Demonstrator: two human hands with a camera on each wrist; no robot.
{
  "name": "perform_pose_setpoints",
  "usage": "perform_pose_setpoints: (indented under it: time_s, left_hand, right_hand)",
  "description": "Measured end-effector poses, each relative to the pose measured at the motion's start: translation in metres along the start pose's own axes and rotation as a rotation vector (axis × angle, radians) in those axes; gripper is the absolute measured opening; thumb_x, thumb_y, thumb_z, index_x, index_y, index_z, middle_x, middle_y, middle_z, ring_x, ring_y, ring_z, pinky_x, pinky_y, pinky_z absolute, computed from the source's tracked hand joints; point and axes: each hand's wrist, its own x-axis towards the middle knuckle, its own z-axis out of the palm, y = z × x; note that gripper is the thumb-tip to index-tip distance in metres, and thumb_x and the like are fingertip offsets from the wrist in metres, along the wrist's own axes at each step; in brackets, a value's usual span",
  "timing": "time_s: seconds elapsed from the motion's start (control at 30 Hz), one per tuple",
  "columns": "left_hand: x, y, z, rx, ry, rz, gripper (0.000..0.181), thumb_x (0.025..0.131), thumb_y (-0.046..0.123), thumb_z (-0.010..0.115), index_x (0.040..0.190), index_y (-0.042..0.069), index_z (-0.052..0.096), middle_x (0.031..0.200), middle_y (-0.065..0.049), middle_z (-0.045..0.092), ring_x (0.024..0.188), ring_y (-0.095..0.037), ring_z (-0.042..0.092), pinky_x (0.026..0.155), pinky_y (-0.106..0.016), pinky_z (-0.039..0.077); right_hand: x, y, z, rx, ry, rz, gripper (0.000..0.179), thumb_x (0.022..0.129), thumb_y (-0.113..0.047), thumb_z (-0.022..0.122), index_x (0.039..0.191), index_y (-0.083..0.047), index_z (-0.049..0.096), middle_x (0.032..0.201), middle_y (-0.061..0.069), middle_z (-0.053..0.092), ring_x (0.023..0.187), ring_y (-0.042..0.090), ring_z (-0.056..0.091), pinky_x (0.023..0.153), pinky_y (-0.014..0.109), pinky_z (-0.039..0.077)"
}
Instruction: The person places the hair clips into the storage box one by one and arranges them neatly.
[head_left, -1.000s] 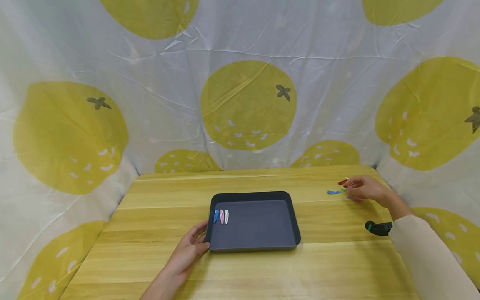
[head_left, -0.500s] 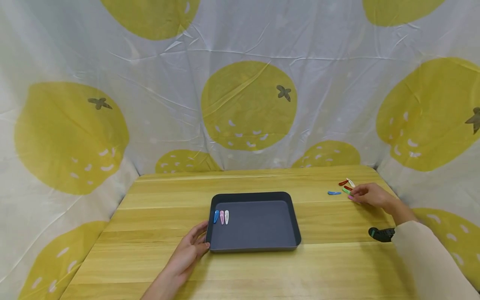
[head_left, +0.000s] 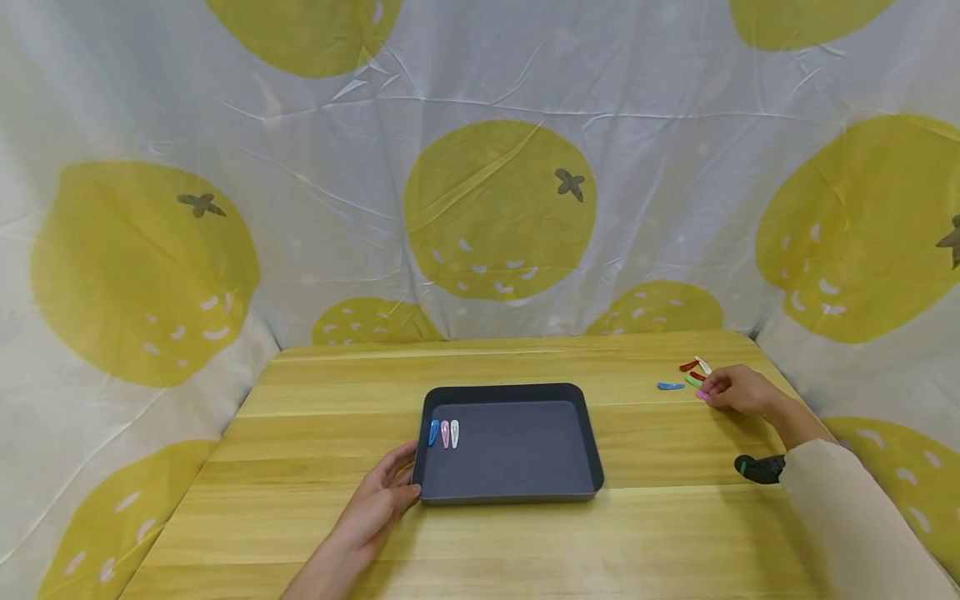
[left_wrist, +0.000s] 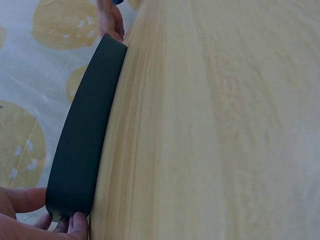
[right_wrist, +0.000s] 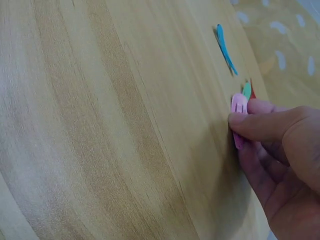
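1. While the left hand [head_left: 377, 502] grips the dark tray [head_left: 510, 499] by its left edge, the right hand [head_left: 740, 390] pinches a pink clip [right_wrist: 240, 104], thumb against fingers, near the far right corner of the table [head_left: 645, 533].
2. The clip's long axis runs roughly along the far edge, wide end leftward, toward the tray; the right hand is nearer.

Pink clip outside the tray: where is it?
Right wrist view, right of centre: the pink clip is pinched by the right hand, near a green clip.
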Motion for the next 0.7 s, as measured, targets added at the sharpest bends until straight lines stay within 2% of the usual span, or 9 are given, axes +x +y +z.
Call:
perform_pose_setpoints:
  time_s: [0.2,0.37,0.6,0.7]
  left_hand:
    - [0.0,-0.001,0.0,0.021,0.004,0.002,0.073,0.09,-0.017,0.051,0.158,-0.003,0.03,0.161,-0.026,0.028,0.144,-0.046,0.032,0.114,-0.051,0.037]
    - [0.0,0.0,0.0,0.016,-0.003,0.01,0.073,0.089,-0.018,0.051,0.158,-0.003,0.03,0.161,-0.026,0.028,0.144,-0.046,0.032,0.114,-0.051,0.037]
    - [-0.001,0.0,0.001,0.007,0.005,0.012,0.073,0.088,-0.018,0.051,0.157,-0.004,0.032,0.16,-0.026,0.03,0.145,-0.046,0.032,0.113,-0.049,0.038]
    - [-0.001,0.0,0.001,0.003,0.005,0.012,0.072,0.088,-0.018,0.051,0.157,-0.004,0.032,0.16,-0.026,0.03,0.145,-0.046,0.032,0.113,-0.05,0.037]
  right_hand:
    - [-0.002,-0.002,0.002,0.048,-0.034,0.003,0.002,0.096,0.006,0.063,0.097,0.006,0.062,0.086,0.007,0.059,0.074,0.02,0.053,0.062,0.028,0.047]
    - [-0.004,-0.002,-0.001,0.098,-0.07,-0.003,0.005,0.096,0.005,0.06,0.101,0.007,0.061,0.085,0.008,0.057,0.072,0.02,0.052,0.061,0.029,0.046]
    - [-0.002,-0.006,-0.007,0.285,-0.143,0.01,0.016,0.098,0.004,0.056,0.112,0.011,0.054,0.095,0.012,0.056,0.081,0.018,0.055,0.072,0.029,0.054]
    - [-0.002,-0.009,-0.009,0.368,-0.176,0.012,0.014,0.102,0.002,0.055,0.113,0.01,0.052,0.101,0.013,0.055,0.087,0.019,0.057,0.078,0.03,0.056]
